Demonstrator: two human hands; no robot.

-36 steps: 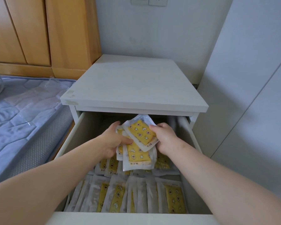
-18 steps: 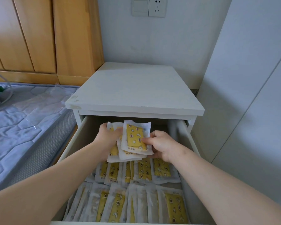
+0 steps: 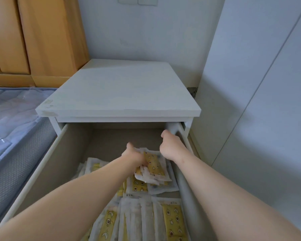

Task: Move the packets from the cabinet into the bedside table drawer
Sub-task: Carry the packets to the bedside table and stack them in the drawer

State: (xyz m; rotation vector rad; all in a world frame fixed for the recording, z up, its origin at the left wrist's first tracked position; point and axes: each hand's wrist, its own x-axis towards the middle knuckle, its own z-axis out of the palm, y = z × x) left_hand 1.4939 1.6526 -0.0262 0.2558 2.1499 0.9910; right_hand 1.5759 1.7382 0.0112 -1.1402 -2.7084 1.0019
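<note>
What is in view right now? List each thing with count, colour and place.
Table: one, white, centre.
Drawer: one, white with a beige inside, pulled open under the table top.
Loose packets: many, too overlapped to count, white with yellow print, lying in rows in the drawer.
Bundle: one handful of packets, white and yellow, over the drawer's middle.
Mattress: one, blue-grey, left of the table.
Wardrobe: one, wood-brown, back left.
Wall plates: two, white, cut off at the top edge.
Panelling: white, right side.
Left hand: grips the bundle.
Right hand: beside the bundle, near the drawer's right wall, fingers hidden.
</note>
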